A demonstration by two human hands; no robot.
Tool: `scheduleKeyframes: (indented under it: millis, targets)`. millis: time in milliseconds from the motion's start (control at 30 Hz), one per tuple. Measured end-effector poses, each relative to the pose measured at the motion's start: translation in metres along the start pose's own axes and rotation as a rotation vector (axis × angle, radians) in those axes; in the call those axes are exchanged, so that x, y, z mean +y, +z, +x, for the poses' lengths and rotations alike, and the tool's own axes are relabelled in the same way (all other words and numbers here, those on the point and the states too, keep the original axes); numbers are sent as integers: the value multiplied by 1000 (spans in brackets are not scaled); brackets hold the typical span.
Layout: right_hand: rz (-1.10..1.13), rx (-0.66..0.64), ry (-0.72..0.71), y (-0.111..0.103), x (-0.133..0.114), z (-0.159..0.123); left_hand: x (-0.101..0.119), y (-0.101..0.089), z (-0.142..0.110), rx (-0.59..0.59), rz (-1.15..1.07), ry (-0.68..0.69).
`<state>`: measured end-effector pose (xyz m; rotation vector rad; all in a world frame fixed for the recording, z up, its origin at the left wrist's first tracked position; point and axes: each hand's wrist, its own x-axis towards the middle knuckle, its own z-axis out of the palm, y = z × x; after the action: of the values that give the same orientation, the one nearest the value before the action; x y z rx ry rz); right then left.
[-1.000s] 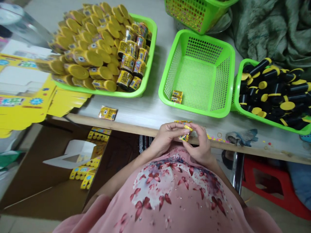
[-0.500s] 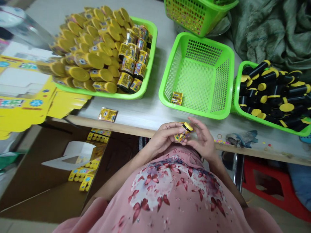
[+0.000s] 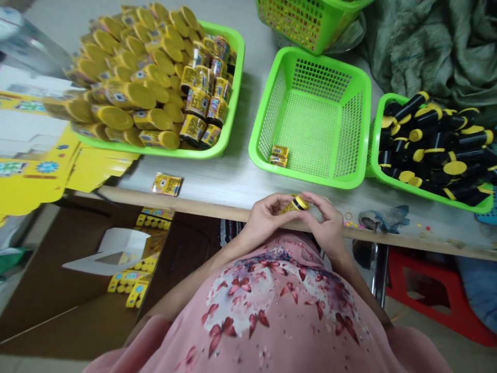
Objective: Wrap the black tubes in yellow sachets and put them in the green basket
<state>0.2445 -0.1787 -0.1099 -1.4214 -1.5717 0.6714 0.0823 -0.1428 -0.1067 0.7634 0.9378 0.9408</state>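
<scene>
A small black canister (image 3: 295, 203) with a yellow cap and a yellow printed wrapper is tilted between my hands, just above the table's front edge. My left hand (image 3: 267, 215) is closed around its wrapped body. The fingertips of my right hand (image 3: 324, 217) pinch the capped end. On the table to the left lies a flat stack of yellow printed sleeves (image 3: 166, 184). Two small bundles of the same yellow print (image 3: 279, 155) rest in the near left corner of the green basket (image 3: 310, 178) ahead of me.
A left basket (image 3: 233, 111) is heaped with wrapped canisters; a right basket (image 3: 373, 155) holds plain black ones with yellow caps. Another basket (image 3: 295, 23) stands behind. Yellow printed cards (image 3: 42, 178) lie at far left above an open carton (image 3: 58, 290). A crumpled rag (image 3: 384, 219) lies near the edge.
My right hand has gone from spread fingers beside the canister to gripping its capped end. My left hand still holds the canister, which is now tilted further over.
</scene>
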Motion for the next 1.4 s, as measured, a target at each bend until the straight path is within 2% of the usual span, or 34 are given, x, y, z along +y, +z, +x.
scheduleKeyframes:
  millis: [100,200,300,400,567,733,833,967,1100,1167,1267,1400]
  targets:
    - [-132,-67,-192,2,-2,-4,1,-1,3,-34,-102,-83]
    - [-266,26,-330,10,0,-8,2,-3,3,-86,-183,-145]
    - [-230,79,-322,15,2,-9,-1,-5,2,-192,-276,-288]
    - [-163,33,-315,13,0,-8,-4,-8,1,-285,-323,-389]
    - [-94,-59,-329,7,-2,-9,-3,-11,2,-308,-372,-411]
    - [64,-137,-227,5,6,-14,3,-9,2,-281,-388,-437]
    - [68,-174,-217,1,3,-13,6,-6,2,-215,-340,-432]
    - [-66,-177,-270,-4,-6,-8,8,-4,1,-116,-237,-370]
    - [-175,-177,-359,-1,-7,-7,11,0,1,-4,-84,-266]
    - [-192,-138,-394,3,-6,-7,14,2,1,49,14,-188]
    - [-197,-57,-394,10,-4,-7,16,2,0,49,64,-126]
    - [-232,7,-393,14,-3,-4,13,-2,-3,-33,-48,-115]
